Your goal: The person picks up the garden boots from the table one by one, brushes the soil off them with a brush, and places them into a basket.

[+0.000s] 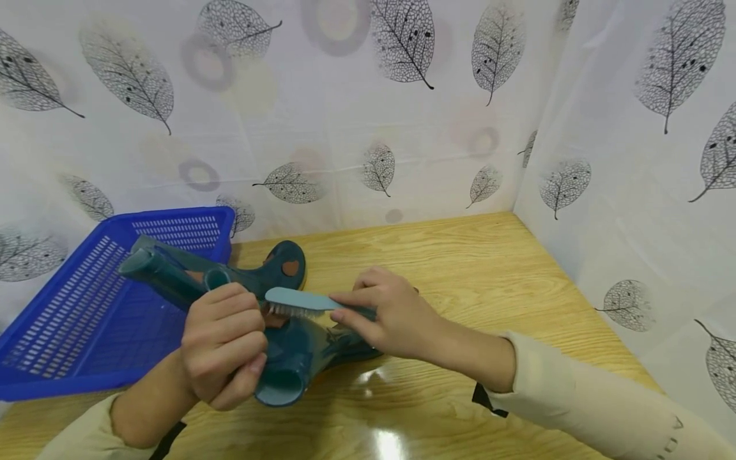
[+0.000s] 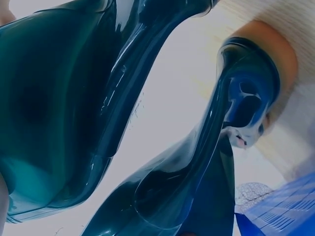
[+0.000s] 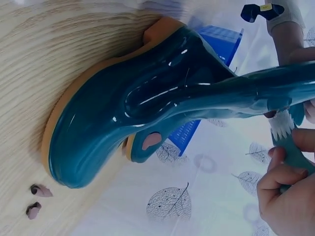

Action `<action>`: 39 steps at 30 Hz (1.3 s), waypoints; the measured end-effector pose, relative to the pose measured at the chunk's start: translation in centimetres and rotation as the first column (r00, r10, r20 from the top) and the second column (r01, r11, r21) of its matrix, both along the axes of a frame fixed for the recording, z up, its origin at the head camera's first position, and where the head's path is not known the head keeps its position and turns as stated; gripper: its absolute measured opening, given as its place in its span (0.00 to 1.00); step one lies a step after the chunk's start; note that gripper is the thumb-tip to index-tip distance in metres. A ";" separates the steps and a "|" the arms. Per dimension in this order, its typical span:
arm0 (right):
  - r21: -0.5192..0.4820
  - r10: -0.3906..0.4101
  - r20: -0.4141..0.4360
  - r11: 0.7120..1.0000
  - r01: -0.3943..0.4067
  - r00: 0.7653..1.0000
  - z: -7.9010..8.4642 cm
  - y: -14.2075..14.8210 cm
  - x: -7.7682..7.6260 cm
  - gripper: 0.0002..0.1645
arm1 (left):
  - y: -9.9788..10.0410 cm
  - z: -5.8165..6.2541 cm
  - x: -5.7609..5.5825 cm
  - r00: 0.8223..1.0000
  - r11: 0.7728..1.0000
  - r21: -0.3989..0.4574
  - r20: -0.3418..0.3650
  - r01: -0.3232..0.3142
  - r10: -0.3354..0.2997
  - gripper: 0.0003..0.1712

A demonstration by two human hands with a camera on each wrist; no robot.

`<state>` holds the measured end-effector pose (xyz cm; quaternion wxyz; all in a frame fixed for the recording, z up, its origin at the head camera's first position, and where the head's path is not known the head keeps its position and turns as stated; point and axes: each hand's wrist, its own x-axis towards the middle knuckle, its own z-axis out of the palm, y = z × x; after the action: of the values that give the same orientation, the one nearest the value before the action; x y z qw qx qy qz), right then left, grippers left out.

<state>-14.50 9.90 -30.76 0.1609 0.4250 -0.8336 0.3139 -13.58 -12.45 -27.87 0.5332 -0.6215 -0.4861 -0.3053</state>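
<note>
A dark green rubber boot [image 1: 287, 367] lies over the table with its open top facing me; its tan sole shows in the right wrist view. My left hand [image 1: 224, 348] grips the edge of its shaft with curled fingers. In my right hand [image 1: 397, 313] a light blue brush [image 1: 296, 299] is pinched by the handle, bristles down against a brown patch on the shaft. A second green boot [image 1: 270, 271] lies behind, brown patches on its foot and its shaft reaching over the basket. The left wrist view shows both boots close up.
A blue plastic basket [image 1: 60, 390] stands at the left. Small brown lumps [image 3: 42, 191] lie on the wood-grain table [image 1: 460, 275] near the boot's toe. A white leaf-patterned curtain [image 1: 345, 115] hangs behind and along the right side.
</note>
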 end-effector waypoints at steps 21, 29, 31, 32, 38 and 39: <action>0.058 -0.055 0.226 0.997 0.043 0.972 0.0 -1.0 -2.0 0.16 | 0.0 0.2 -0.1 1.000 1.000 0.004 -0.006 0.013 -0.013 0.21; 0.077 -0.069 0.224 0.996 0.053 0.972 -0.3 -0.2 -2.3 0.17 | 0.0 0.0 -0.2 1.000 1.000 0.007 -0.004 0.017 -0.016 0.22; 0.084 -0.080 0.224 0.994 0.063 0.971 -0.4 0.1 -2.4 0.17 | -0.1 -0.1 -0.2 1.000 1.000 0.007 -0.004 0.014 -0.014 0.23; 0.088 -0.088 0.221 0.994 0.070 0.971 -0.6 0.3 -2.5 0.17 | -0.1 -0.2 -0.3 1.000 1.000 0.007 -0.003 0.010 -0.010 0.24; 0.117 -0.133 0.218 0.987 0.110 0.967 -1.3 1.5 -3.1 0.16 | -0.2 -0.5 -0.2 1.000 0.999 0.022 -0.005 -0.028 0.028 0.32; 0.119 -0.141 0.216 0.986 0.117 0.966 -1.4 1.7 -3.2 0.17 | -0.2 -0.5 -0.2 0.999 0.999 0.024 -0.008 -0.034 0.035 0.33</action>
<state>-17.68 11.60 -32.14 0.0632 0.3397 -0.8878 0.3041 -13.83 -12.65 -28.41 0.5477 -0.6078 -0.4908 -0.2993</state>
